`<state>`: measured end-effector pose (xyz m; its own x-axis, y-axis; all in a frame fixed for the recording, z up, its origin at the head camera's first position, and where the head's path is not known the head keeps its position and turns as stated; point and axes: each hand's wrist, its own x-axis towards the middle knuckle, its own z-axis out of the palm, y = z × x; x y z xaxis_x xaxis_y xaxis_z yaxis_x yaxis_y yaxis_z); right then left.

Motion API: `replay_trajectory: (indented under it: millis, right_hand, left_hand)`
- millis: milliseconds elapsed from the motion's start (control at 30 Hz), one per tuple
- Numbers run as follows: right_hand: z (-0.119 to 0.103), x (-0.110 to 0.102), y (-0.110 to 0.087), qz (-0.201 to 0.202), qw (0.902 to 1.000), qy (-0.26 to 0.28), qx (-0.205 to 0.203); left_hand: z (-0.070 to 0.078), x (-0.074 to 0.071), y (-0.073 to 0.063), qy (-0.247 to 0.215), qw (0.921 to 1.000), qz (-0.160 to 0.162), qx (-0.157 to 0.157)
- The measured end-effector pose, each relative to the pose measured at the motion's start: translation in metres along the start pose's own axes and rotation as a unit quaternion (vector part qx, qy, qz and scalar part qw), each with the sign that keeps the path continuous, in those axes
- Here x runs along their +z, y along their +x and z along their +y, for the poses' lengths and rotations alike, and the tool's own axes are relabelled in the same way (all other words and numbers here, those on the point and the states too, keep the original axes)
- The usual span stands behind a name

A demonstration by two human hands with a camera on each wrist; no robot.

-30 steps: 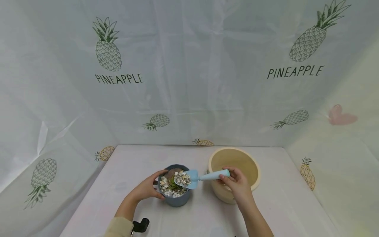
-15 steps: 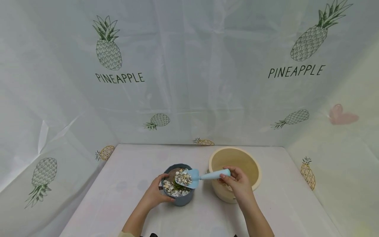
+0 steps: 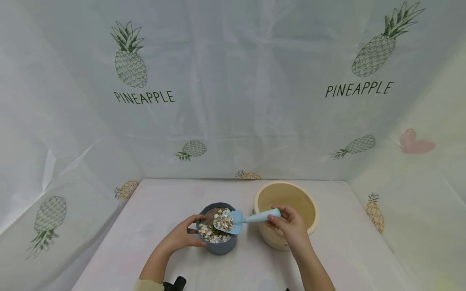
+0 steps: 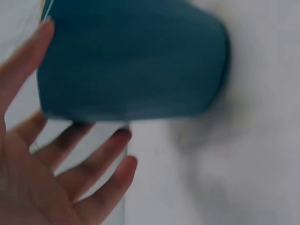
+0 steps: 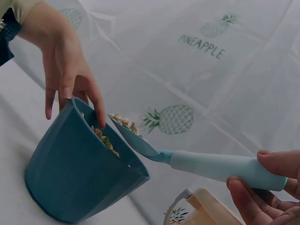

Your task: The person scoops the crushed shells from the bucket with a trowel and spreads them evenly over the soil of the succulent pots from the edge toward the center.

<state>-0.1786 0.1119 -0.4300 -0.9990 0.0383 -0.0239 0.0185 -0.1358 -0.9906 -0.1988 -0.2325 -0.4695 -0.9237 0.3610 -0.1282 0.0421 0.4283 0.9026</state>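
Note:
A blue-grey plant pot (image 3: 222,247) stands on the table in the head view, holding white pebbles (image 3: 218,238), brown soil and a green plant mostly hidden under the trowel. My left hand (image 3: 182,235) grips its left rim, thumb and forefinger at the edge; in the right wrist view that hand (image 5: 70,65) pinches the rim from above. The other fingers (image 4: 101,159) spread loosely beside the wall in the left wrist view. My right hand (image 3: 293,224) holds a light-blue hand trowel (image 3: 260,216) by its handle. Its blade, heaped with small pale stones (image 3: 223,222), is over the pot's opening.
A cream bucket (image 3: 316,214) stands right of the pot, partly behind my right hand. The table (image 3: 153,210) has a pale cover. White sheeting (image 3: 233,101) printed with pineapples hangs behind and at both sides.
The pot has shifted slightly right under the trowel. My left forearm swung right, then back left, with the hand staying at the rim. The loaded trowel has hardly moved.

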Motion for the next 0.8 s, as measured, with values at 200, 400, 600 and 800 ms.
replay_trajectory:
  millis: [200,400,600,800]
  right_hand:
    - [0.002,0.001,-0.001,-0.002,1.0000,0.006,-0.005]
    - [0.004,0.002,-0.002,-0.008,0.9998,0.014,-0.008]
    - [0.004,0.001,-0.003,-0.011,0.9998,0.008,-0.014]
    - [0.003,-0.001,-0.003,-0.009,0.9998,0.007,-0.014]
  left_hand:
    - [-0.003,-0.025,0.016,0.042,0.9941,-0.097,0.026]
    - [-0.003,-0.041,0.033,0.085,0.9839,-0.153,0.036]
    - [0.001,-0.052,0.051,0.109,0.9709,-0.207,0.052]
    - [0.005,-0.057,0.067,0.132,0.9630,-0.228,0.057]
